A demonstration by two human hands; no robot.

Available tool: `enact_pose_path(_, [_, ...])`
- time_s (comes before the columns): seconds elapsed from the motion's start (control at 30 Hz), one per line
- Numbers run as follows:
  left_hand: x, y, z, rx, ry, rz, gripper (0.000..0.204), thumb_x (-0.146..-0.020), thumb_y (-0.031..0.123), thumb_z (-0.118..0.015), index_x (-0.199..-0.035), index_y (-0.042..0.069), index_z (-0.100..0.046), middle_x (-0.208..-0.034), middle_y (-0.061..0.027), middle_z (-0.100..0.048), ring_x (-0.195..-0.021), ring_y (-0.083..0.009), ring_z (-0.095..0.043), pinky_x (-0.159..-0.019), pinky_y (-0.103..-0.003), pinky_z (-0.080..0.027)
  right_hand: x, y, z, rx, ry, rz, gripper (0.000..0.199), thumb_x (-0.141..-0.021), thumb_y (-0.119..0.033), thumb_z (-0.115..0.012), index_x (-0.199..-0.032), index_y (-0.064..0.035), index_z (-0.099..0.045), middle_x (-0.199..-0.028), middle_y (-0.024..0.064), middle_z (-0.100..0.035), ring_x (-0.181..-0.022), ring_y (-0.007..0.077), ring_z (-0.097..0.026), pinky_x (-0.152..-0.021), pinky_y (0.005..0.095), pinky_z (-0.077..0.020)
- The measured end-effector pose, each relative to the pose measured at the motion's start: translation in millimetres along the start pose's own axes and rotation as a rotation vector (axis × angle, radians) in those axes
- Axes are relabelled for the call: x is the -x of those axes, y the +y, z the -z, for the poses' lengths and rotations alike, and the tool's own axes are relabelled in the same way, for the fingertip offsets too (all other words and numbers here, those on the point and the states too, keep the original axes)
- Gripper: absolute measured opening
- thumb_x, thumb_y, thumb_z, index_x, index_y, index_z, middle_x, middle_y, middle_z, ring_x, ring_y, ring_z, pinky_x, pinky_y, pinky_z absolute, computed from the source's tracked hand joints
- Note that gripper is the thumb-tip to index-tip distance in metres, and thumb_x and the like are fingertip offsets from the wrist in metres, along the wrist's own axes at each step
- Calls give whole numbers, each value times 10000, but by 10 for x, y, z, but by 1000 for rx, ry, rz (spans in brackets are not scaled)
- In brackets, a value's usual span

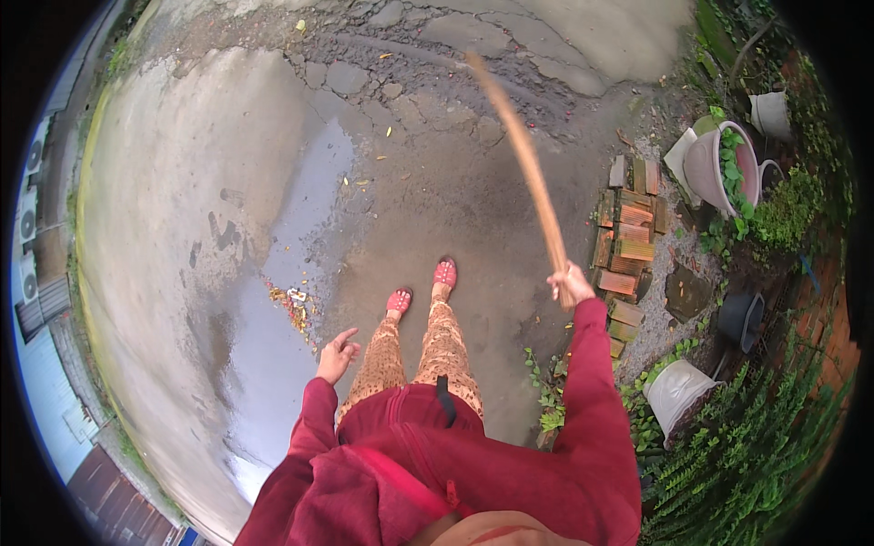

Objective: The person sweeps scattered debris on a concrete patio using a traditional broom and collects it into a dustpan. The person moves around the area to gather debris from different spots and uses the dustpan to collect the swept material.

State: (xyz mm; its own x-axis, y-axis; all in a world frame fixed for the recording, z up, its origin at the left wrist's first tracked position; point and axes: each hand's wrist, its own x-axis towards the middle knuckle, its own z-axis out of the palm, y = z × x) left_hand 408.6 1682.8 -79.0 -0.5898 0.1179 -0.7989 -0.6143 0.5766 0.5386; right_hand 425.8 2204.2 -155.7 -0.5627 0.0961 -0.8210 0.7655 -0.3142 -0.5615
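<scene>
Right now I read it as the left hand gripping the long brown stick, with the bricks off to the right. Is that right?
Not quite: the head view shows the right hand gripping the long brown stick, not the left hand. The bricks are off to the right, as you say.

The right arm (pixel 590 373) is pointing forward, and the right hand (pixel 574 283) is gripping with curled fingers. The left hand (pixel 337 356) is hanging loose, fingers partly extended, while the right foot (pixel 444 272) is standing ahead of the left foot (pixel 398 301).
</scene>
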Motion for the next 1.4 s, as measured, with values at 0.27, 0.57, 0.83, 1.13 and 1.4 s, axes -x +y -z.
enact_pose_path(0.27, [497,-1225,114,31,95,293,421,-709,37,-418,-1126,52,-477,-723,-114,-609,-616,-155,-590,-523,-273,-498,-1300,-321,-128,57,286,-91,71,-653,-29,-493,-599,15,-502,-461,65,-466,-376,175,-469,-380,299,-414])
enact_pose_path(0.57, [607,-1611,177,192,94,531,408,-721,-46,-415,-1107,58,-496,-737,-114,-599,-595,-171,-584,-472,-308,-503,19,-282,643,159,-40,-212,408,-629,-17,-530,-994,-47,-349,-611,57,-454,-358,131,-408,-310,270,-365])
enact_pose_path(0.83, [219,-678,290,195,92,276,408,-759,0,-394,-1161,47,-441,-798,-96,-588,-686,-153,-581,-568,-262,-492,-1042,-802,380,311,125,-20,29,-627,1,-499,-629,9,-472,-497,65,-463,-382,157,-457,-349,280,-396])
enact_pose_path(1.13, [359,-885,85,-100,-5,375,392,-748,10,-413,-1133,52,-473,-795,-107,-612,-679,-145,-597,-577,-269,-507,-1822,-255,-797,572,136,-110,214,-615,-5,-538,-796,72,-455,-510,98,-495,-380,178,-491,-347,297,-413])
enact_pose_path(1.4, [-72,-1116,-13,107,60,309,382,-742,32,-429,-1119,54,-485,-760,-91,-615,-646,-128,-594,-544,-262,-504,-757,-997,-94,329,-163,-149,412,-602,-3,-569,-958,-30,-365,-528,33,-403,-346,126,-406,-308,271,-363])
